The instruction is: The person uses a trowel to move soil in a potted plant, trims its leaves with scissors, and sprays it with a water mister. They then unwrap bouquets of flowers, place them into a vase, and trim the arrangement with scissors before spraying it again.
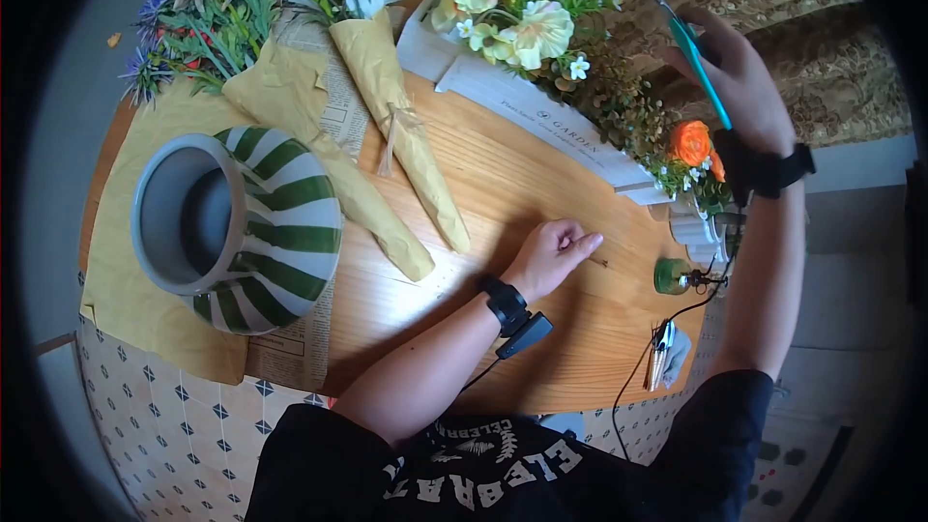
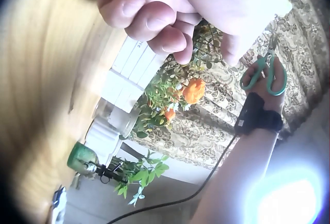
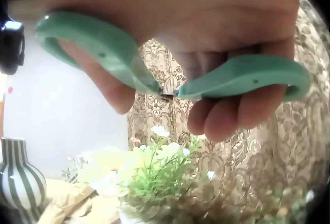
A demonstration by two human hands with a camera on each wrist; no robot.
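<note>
My right hand [image 1: 756, 97] is raised over the table's right end and holds scissors with teal handles [image 1: 698, 66]. In the right wrist view, the thumb is through one teal loop [image 3: 95, 41] and fingers are through the other, with the loops spread apart. Low over the wooden table [image 1: 512, 184] is my left hand [image 1: 549, 257], its fingers loosely curled around nothing visible. Close beyond it stands a white planter box [image 1: 541, 121] lettered "GARDEN", filled with pale yellow flowers [image 1: 536, 34] and an orange flower [image 1: 690, 143].
A green-and-white striped vase [image 1: 290, 222] lies at the left on brown paper [image 1: 116, 261] and newspaper. Two paper-wrapped bouquets, one with a tied cone [image 1: 396, 116], lie behind it. A green glass jar [image 1: 669, 276] and a black cable [image 1: 633, 367] are at the right. Patterned curtain [image 1: 812, 68] hangs behind.
</note>
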